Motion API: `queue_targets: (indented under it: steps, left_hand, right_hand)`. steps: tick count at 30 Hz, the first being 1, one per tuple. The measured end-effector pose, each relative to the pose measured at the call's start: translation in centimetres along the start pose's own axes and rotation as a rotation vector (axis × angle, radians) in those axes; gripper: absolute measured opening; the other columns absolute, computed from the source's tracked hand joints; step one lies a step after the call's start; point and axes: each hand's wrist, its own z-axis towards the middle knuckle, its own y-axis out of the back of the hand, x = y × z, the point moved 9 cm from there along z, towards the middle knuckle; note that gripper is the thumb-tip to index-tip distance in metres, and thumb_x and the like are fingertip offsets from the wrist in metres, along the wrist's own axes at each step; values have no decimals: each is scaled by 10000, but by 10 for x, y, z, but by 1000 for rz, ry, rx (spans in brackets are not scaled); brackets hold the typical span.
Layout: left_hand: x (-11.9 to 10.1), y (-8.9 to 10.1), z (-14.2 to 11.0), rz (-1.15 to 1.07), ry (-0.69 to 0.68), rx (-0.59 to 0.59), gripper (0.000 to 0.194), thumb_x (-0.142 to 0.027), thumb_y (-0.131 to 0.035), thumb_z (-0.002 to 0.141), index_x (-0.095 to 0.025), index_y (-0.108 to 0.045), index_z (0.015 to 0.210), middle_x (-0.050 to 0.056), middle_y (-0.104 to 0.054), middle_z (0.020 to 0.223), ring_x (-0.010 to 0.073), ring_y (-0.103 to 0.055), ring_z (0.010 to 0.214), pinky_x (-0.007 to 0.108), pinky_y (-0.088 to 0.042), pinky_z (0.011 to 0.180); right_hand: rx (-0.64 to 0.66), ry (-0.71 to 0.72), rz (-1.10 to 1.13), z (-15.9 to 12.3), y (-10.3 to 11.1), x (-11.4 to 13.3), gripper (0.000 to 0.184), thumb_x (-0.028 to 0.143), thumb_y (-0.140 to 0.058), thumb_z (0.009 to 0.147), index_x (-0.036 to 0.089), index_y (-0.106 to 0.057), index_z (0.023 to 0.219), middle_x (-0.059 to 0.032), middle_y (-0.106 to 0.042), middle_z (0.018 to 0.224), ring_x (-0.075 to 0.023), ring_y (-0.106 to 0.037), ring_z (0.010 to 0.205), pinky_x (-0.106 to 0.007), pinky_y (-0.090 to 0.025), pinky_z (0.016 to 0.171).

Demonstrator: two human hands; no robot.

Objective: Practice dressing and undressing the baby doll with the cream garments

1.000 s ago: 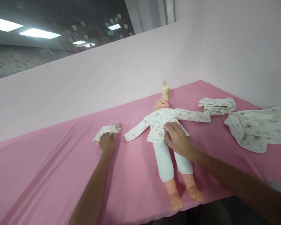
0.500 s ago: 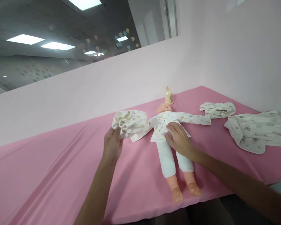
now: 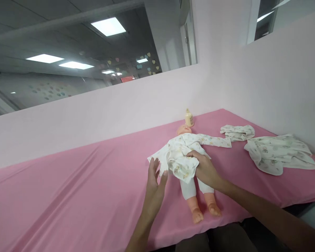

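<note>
A baby doll [image 3: 191, 202] lies on its back, its feet toward me, in a patterned white shirt [image 3: 177, 142] and plain white leggings [image 3: 188, 189]. Bunched baby pants [image 3: 183, 168], white with small prints and a gathered edge, are over the doll's middle and upper legs. My right hand [image 3: 203, 169] is closed on their right side. To the left, my left hand [image 3: 156, 183] has thumb and fingers apart, close beside the loose end of the pants, with nothing in its grasp. The pants hide the lower front of the shirt.
A pump-top bottle [image 3: 189, 118] stands behind the doll's head, near the wall. Folded patterned cloth [image 3: 237, 133] and a spread patterned garment [image 3: 280, 154] lie to the right. The pink sheet [image 3: 81, 196] has creases on the left; its front edge is close to my legs.
The baby pants have passed from my left hand to my right and moved right, over the doll. My left hand has opened and shifted right. The view has tilted up slightly.
</note>
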Motion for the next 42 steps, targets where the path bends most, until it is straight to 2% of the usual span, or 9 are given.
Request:
queue_targets:
  steps: [3,8,11,15,21,25,30,36,42]
  left_hand:
    - [-24,-9,-12,184,-170,16,767,-507,-597,831,-306,-252,1486,63,-235,1566,288,-244,1428,438,-299,1130]
    - [-35,-30,-20,95,-177,223,426,-482,-508,891,-216,-584,1215,79,-638,1185,225,-618,992,334,-504,832]
    - [-35,-22,-15,-51,-151,193,401,-461,-533,885,-195,-586,1180,85,-632,1193,209,-608,1010,324,-494,868]
    - [-40,-18,-12,-249,-100,235,559,-421,-610,845,-232,-444,1344,107,-561,1317,228,-571,1141,341,-470,947]
    - [-69,-48,-38,-204,-156,565,608,-402,-657,812,-242,-468,1367,98,-516,1377,254,-498,1235,351,-426,1010]
    - [-68,-32,-24,-234,-125,338,414,-439,-559,872,-180,-622,1189,92,-662,1137,239,-602,1029,356,-478,894]
    - [-71,9,5,-528,-123,107,281,-371,-590,846,-165,-668,1021,71,-683,1013,204,-613,963,313,-479,841]
    - [-94,35,12,-655,-174,56,145,-298,-597,801,-159,-638,799,25,-637,783,131,-570,699,243,-458,647]
    - [-117,41,27,-456,19,-20,314,-453,-669,741,-161,-571,681,-36,-484,528,108,-459,516,229,-360,494]
  right_hand:
    - [-35,-90,200,-3,3,15,125,248,-496,810,198,-581,887,-31,-633,822,-190,-580,788,-303,-458,687]
    - [183,-75,294,-22,-13,49,181,393,-509,871,212,-525,868,-27,-566,848,-182,-538,815,-313,-443,742]
    - [274,-59,257,-27,-12,56,313,471,-478,890,208,-432,726,2,-463,721,-148,-448,688,-293,-396,656]
    - [213,-34,225,-20,1,59,324,451,-487,885,202,-412,691,24,-420,685,-123,-398,645,-272,-356,620]
    - [196,17,186,-24,0,75,309,396,-538,855,191,-414,660,28,-407,652,-113,-387,625,-255,-320,572]
    - [160,68,169,-29,9,83,307,370,-527,859,194,-391,648,37,-379,648,-107,-356,616,-255,-311,568]
    - [-58,2,269,-25,50,76,289,392,-554,846,195,-423,680,42,-384,661,-101,-342,612,-242,-306,565]
    - [-170,22,405,-20,71,77,366,395,-600,834,194,-368,634,54,-316,615,-87,-286,571,-231,-262,524]
    - [-145,86,517,-26,63,105,360,421,-626,823,194,-413,641,47,-388,604,-90,-354,570,-233,-315,535]
